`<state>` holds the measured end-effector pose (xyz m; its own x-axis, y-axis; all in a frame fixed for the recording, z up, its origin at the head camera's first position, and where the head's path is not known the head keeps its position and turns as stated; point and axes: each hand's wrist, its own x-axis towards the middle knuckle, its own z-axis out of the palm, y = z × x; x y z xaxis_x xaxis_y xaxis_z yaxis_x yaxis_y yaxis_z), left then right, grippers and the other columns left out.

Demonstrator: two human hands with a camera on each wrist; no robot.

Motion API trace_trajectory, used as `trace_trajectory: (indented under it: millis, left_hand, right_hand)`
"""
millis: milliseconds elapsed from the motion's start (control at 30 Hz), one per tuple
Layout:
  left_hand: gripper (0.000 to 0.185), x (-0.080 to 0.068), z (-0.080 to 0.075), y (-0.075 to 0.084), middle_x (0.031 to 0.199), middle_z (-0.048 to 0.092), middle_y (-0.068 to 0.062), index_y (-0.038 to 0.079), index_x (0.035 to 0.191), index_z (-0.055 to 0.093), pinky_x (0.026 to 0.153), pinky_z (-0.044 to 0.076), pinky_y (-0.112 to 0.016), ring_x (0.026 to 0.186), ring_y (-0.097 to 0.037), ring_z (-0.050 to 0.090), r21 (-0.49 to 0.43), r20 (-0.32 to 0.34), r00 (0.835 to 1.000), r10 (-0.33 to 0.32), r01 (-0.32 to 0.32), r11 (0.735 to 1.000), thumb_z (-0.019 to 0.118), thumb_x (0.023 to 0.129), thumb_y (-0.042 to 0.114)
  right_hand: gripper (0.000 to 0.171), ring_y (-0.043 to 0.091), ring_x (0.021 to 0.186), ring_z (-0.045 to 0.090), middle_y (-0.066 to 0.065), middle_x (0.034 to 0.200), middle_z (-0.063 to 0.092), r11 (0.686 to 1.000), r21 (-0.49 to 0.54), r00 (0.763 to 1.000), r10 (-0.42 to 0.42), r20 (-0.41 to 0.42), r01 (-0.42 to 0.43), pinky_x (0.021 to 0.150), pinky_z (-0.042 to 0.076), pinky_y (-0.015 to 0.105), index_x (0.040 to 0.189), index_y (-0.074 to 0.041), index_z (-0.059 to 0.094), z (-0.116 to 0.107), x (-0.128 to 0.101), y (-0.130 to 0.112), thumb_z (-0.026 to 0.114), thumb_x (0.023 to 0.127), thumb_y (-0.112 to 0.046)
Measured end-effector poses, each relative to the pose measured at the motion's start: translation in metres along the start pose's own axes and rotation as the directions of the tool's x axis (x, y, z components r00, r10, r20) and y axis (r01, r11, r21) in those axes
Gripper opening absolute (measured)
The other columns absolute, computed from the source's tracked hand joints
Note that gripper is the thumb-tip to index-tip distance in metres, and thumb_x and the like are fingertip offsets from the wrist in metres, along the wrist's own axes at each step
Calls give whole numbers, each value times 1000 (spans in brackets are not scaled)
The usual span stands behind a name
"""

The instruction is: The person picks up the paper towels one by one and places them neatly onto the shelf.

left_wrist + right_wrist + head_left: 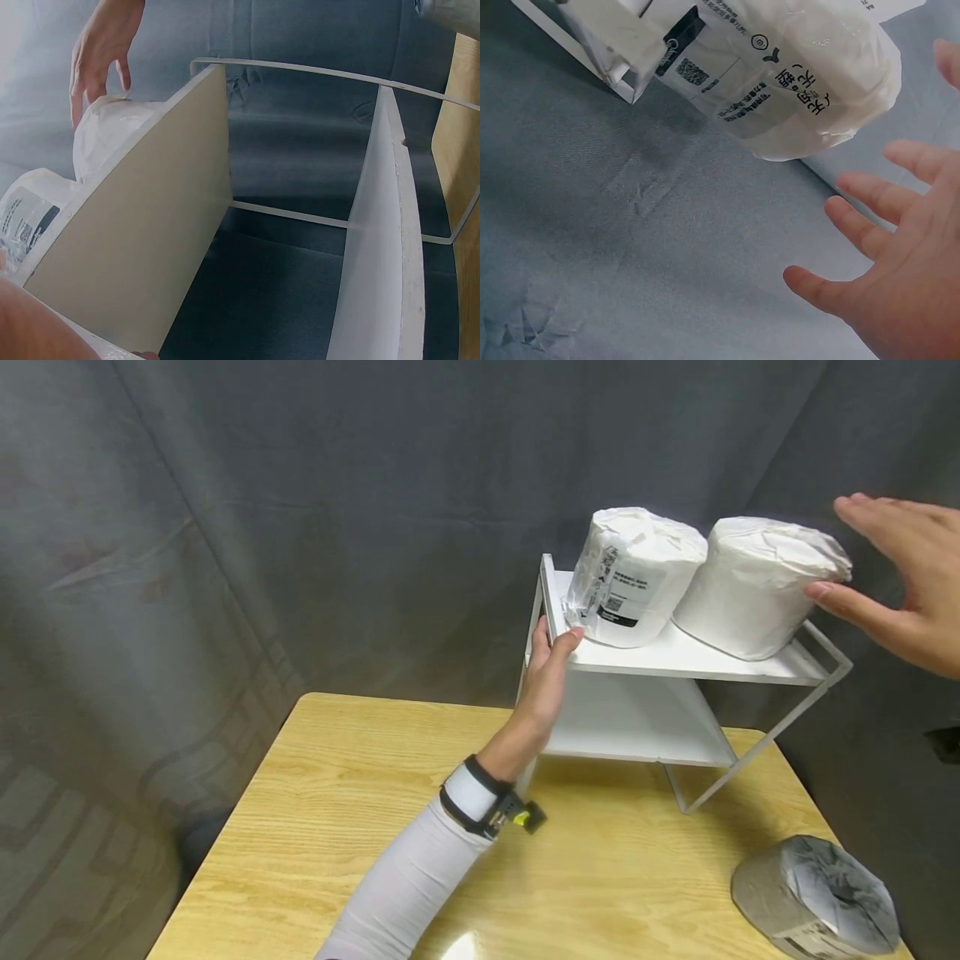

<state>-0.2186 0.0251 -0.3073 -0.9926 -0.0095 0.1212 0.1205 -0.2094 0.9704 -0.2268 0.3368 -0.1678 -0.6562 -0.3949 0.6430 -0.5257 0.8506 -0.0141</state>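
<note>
A white two-tier rack [675, 653] stands at the back of a wooden table [337, 793]. Two white wrapped paper rolls sit on its top shelf: a labelled one [637, 577] on the left and another [757, 585] on the right. My left hand [547, 677] grips the rack's left end, thumb on the top shelf's edge by the labelled roll. My right hand [900, 585] hovers with straight, spread fingers at the right roll's side, its thumb tip about at the wrapper. In the right wrist view the fingers [870, 232] stand apart from the roll [795, 82].
A grey wrapped roll [817, 893] lies at the table's front right corner. A dark cloth backdrop [300, 527] hangs behind the table. The rack's lower shelf [375, 247] holds nothing, as seen from the left wrist.
</note>
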Motion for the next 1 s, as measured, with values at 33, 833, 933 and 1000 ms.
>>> trace_trajectory:
  millis: [33,833,933,1000]
  left_hand:
    - [87,0,0,0,175,26,-5,20,172,15,130,18,-50,160,-23,24,-1,-3,1000,1,-1,1000,52,99,50]
    - [85,0,1,-1,174,28,-5,21,171,16,130,19,-50,160,-23,26,0,7,1000,-1,1,1000,52,100,50]
    - [86,0,0,-1,174,27,-5,21,171,15,130,19,-49,160,-22,26,-3,4,1000,5,-5,1000,52,100,50]
    - [85,-1,0,0,174,28,-4,21,171,16,130,19,-49,159,-22,26,-3,1,1000,4,-4,1000,52,100,50]
  right_hand:
    - [98,51,152,34,34,158,43,1000,18,1000,-6,-9,6,131,15,53,156,4,45,0,-1,0,45,99,-76]
    - [95,43,160,20,23,171,28,988,-4,988,151,12,-151,132,9,56,165,-3,32,-3,-62,1,41,102,-74]
    - [92,41,162,16,19,174,23,982,-35,981,187,48,-185,131,7,58,167,-6,27,-5,-70,1,41,104,-71]
    - [89,40,162,14,18,174,22,979,-37,977,203,57,-202,131,6,59,168,-6,26,-5,-75,0,42,105,-68]
